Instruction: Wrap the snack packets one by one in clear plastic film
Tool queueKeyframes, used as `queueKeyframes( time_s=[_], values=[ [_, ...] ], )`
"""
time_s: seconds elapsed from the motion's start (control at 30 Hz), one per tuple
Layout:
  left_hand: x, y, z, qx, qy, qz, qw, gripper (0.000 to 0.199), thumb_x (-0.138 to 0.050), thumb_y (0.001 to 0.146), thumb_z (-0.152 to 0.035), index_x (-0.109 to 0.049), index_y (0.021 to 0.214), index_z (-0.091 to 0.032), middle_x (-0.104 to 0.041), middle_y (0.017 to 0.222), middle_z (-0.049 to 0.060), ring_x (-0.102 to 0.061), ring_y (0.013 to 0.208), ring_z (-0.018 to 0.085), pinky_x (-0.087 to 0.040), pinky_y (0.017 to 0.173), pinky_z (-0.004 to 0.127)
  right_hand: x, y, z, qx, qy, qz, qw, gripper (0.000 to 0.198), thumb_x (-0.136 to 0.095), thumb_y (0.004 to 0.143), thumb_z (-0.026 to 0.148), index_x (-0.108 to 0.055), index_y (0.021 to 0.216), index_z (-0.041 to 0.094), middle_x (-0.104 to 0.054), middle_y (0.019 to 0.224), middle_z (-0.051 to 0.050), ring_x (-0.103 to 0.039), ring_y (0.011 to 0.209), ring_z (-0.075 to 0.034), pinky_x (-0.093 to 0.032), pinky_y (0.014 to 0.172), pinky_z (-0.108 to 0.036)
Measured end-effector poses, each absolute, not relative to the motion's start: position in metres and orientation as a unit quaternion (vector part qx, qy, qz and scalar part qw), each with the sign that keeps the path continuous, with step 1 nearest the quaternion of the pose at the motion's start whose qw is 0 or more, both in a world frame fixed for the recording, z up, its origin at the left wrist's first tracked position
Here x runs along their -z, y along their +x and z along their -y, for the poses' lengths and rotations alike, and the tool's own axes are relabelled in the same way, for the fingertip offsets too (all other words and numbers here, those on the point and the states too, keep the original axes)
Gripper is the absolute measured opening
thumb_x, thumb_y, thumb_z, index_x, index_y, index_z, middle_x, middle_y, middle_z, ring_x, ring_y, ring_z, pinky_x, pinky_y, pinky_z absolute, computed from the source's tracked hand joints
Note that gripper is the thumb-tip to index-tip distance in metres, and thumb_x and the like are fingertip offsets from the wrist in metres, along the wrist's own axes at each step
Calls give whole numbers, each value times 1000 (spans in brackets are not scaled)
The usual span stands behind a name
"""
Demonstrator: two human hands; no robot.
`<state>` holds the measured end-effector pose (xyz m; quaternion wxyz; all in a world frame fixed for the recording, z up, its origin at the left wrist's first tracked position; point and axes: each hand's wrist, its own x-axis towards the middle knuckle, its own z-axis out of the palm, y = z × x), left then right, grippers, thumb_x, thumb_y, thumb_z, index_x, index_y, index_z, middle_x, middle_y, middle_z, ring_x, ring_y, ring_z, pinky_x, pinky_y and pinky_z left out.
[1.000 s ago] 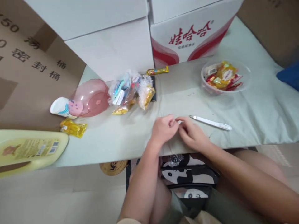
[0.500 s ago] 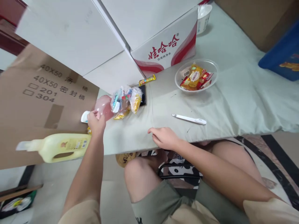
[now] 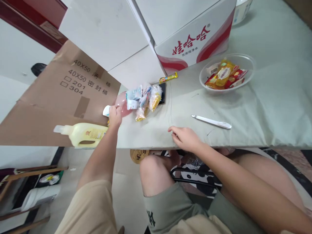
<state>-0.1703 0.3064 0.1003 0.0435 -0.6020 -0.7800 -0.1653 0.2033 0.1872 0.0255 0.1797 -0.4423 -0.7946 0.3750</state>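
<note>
My left hand (image 3: 115, 116) is closed at the near side of a see-through pink bowl (image 3: 123, 103), its fingers pinching the rim. Beside the bowl lies a heap of snack packets (image 3: 143, 99) in clear and blue-white wrapping, some overlapping the pink surface. A white rounded object (image 3: 106, 111) is just left of that hand, partly hidden by it. My right hand (image 3: 185, 137) hovers at or rests on the table's front edge with loosely curled fingers, the index partly stretched out, holding nothing. Nearest to it lies a slim white-handled tool (image 3: 212, 122).
A clear bowl of snacks (image 3: 226, 87) stands at the right, a yellow snack stick (image 3: 168, 78) before the white cartons (image 3: 192, 47). A dark phone-like slab (image 3: 163, 94) lies partly under packets. At the left are a yellow jug (image 3: 84, 130) and a large cardboard box (image 3: 48, 107).
The view has swung left, so things appear further right. A blue-white packet now shows over the pink bowl, and the packets are arranged differently. My left hand stays at the bowl.
</note>
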Motion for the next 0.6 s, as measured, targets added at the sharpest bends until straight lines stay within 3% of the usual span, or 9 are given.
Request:
queueKeyframes(
  time_s=[0.17, 0.33, 0.47, 0.53, 0.6],
  values=[
    [-107, -233, -313, 116, -518, 845, 56, 23, -55, 82, -23, -59, 103, -14, -57, 122, 18, -54, 121, 32, -39, 111, 47, -20, 195, -189, -360, -454, 807, 114, 42, -36, 100, 24, -62, 132, 20, -78, 108, -10, -73, 93, -25, -43, 75, -32],
    [-100, -278, -333, 71, -491, 868, 22, 7, -60, 74, -16, -54, 73, -17, -61, 120, 17, -51, 128, 33, -33, 117, 46, -16, 179, -195, -318, -444, 836, 48, 38, -36, 100, 22, -66, 125, 20, -78, 111, -9, -74, 93, -26, -42, 72, -33],
    [-95, -296, -341, 56, -489, 870, 14, 18, -54, 83, -17, -48, 66, -19, -62, 86, 5, -54, 116, 25, -38, 112, 42, -11, 175, -195, -288, -437, 852, 20, 32, -38, 100, 22, -68, 111, 21, -78, 102, -7, -74, 89, -26, -38, 67, -33],
    [-95, -297, -341, 55, -474, 879, 18, 23, -54, 84, -19, -46, 63, -20, -48, 67, 1, -56, 103, 24, -42, 106, 43, -9, 175, -194, -280, -439, 854, 15, 30, -39, 100, 23, -68, 108, 22, -78, 100, -6, -73, 87, -25, -36, 66, -33],
    [-99, -295, -338, 67, -455, 887, 38, 25, -55, 85, -20, -43, 63, -21, -37, 60, -1, -55, 95, 24, -44, 104, 43, -9, 174, -194, -276, -441, 854, 13, 29, -39, 100, 23, -68, 107, 22, -78, 101, -6, -73, 85, -24, -35, 65, -33]
  ],
)
